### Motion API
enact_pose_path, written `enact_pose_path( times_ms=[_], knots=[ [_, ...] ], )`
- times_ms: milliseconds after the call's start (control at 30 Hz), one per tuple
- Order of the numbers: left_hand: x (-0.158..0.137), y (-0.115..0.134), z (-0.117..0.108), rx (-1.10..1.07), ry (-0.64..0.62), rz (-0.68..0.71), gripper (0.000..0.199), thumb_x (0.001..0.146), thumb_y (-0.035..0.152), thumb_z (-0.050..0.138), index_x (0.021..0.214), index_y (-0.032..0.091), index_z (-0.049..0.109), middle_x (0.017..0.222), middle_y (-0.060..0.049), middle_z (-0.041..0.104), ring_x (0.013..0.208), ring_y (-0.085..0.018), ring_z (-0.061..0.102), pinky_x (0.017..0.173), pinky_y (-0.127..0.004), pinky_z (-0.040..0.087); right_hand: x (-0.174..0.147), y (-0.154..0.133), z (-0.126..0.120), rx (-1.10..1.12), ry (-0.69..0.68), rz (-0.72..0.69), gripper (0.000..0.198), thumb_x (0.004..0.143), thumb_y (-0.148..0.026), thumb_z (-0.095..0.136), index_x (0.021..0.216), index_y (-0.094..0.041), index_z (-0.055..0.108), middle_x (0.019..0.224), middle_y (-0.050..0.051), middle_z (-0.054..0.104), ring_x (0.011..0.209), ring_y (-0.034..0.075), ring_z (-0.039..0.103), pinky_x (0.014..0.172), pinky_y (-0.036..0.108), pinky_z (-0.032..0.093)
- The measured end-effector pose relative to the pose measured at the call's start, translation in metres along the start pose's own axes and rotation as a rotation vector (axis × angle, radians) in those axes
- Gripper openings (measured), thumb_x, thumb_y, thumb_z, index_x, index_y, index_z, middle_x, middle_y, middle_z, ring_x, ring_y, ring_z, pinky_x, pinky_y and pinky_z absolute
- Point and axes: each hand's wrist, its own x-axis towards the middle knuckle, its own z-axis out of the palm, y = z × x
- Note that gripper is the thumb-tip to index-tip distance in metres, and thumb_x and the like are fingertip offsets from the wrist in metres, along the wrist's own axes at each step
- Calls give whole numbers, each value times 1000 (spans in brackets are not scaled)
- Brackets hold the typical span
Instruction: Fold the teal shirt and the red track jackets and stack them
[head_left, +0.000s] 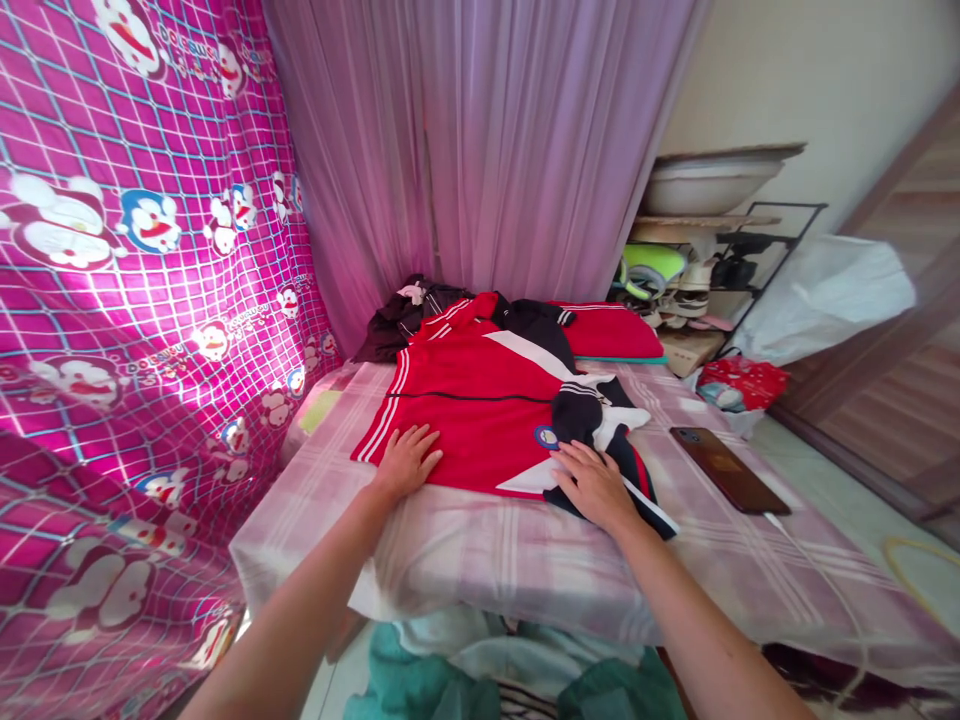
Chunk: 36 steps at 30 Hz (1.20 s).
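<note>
A red, white and black zip-up tracksuit jacket (469, 390) lies spread sideways, its striped hem to the left and its collar to the right. One sleeve (457, 318) reaches back and left. My left hand (407, 460) rests on the red cloth near the hem, fingers stretched out. Lying flat by the round blue badge (547, 437), my right hand (595, 482) touches the dark shoulder part with its fingers extended. The jacket's near edge runs beneath both hands.
A checked cloth (480, 560) covers the table. At the right lies a phone (729, 470) with a white cable. Folded red clothing (615, 333) and a dark garment heap (390, 325) sit behind the jacket. A shoe rack (705, 270) stands back right; pink cartoon fabric (150, 320) hangs left.
</note>
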Motion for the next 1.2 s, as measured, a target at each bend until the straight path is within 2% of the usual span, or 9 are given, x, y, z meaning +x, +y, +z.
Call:
enact_pose_path(
  times_ms=[300,600,933,1100,1200],
  knots=[
    [-4,0,2,-34,74,7,47,98,47,39,133,26,60,142,-8,58,135,-28,48,116,-55,29,0,3,2,51,55,11,35,95,-34,44,116,-28,71,128,6,68,127,26,53,104,51,38],
    [-6,2,-1,-24,57,-1,48,97,47,39,135,24,59,144,-9,56,137,-29,46,116,-55,31,-1,-2,-3,34,76,11,34,94,-31,44,113,-26,72,126,7,69,124,27,56,102,50,38],
    [-7,-2,2,-27,73,25,48,97,47,42,135,25,59,143,-9,57,135,-29,48,116,-55,31,-6,1,-1,61,116,-5,32,96,-29,43,99,-26,75,114,6,74,117,25,60,106,49,30],
    [-8,-1,2,-9,66,10,47,97,47,41,134,25,60,142,-9,57,135,-29,48,116,-55,31,-1,1,-8,77,194,-27,33,97,-30,42,95,-26,75,105,5,76,111,25,64,109,49,26],
    [-9,-1,4,-17,81,12,47,97,47,41,135,26,59,143,-8,57,135,-29,48,116,-54,31,12,5,-15,84,248,-38,33,96,-32,43,101,-26,75,112,6,74,110,25,64,108,47,32]
  ],
)
